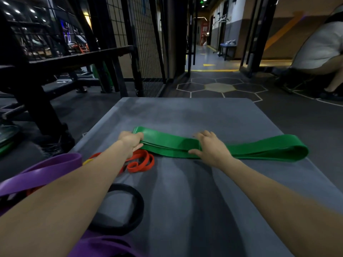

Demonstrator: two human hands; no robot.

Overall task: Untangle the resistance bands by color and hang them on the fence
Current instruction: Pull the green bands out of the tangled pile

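At the tabletop's (204,182) left edge I see purple band (42,171), red band (141,162). My left hand (130,140) pinches the green band's (259,149) left end; right hand (209,147) presses flat, released. It lies left-right; its right loop reaches the edge.

green band (213,148), both hands pressing, mat (185,115)
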